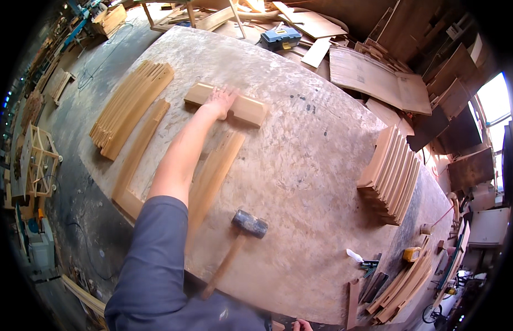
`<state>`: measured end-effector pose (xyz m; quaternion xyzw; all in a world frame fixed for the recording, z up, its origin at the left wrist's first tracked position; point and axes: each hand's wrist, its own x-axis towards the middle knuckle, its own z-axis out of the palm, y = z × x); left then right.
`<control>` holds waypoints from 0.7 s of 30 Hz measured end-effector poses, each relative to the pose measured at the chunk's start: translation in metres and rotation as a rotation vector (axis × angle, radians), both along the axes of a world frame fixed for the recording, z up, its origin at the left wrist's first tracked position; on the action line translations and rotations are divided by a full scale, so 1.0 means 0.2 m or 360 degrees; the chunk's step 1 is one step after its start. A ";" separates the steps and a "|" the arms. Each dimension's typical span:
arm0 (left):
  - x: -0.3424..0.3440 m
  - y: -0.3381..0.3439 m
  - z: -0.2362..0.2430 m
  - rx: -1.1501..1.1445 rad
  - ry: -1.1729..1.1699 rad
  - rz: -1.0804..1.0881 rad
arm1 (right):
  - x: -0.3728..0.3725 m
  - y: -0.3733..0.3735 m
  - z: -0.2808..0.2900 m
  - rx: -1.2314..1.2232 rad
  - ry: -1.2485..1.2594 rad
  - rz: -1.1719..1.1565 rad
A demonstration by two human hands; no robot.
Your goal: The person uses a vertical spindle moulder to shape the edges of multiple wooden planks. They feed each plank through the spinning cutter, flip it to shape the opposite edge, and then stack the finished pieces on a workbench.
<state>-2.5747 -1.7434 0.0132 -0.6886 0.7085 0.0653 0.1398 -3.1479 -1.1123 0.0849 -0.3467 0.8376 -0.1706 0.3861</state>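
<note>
My left hand (222, 102) lies over a short wooden piece (251, 113), fingers gripping across its far edge. Below it, two long boards (213, 174) (143, 143) lie lengthwise, meeting a crosspiece (130, 205) at the near end, partly hidden by my forearm. A mallet (249, 224) with a dark head and wooden handle rests nearer me. My right hand (301, 325) shows only as curled fingers at the bottom edge; what they hold, if anything, is hidden.
Stacks of milled boards sit at left (129, 107) and right (386, 174). Strips (405, 287), a yellow tape measure (411, 254) and small tools lie at the near right corner. Wood offcuts (378, 83) and a blue toolbox (279, 39) lie beyond the worktable (306, 165).
</note>
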 end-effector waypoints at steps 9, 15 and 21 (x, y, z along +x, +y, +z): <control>0.11 -0.01 0.33 -0.0510 0.0047 -0.0034 | 0.24 -0.18 0.14 -0.0055 0.0096 0.0285; 0.40 0.34 0.78 -0.0546 0.1730 0.0374 | 0.30 -0.13 -0.15 -0.0156 -0.0050 0.0578; 0.27 1.51 0.99 -0.0263 0.3743 0.0150 | 0.95 -0.34 -0.32 -0.0721 0.0164 0.1084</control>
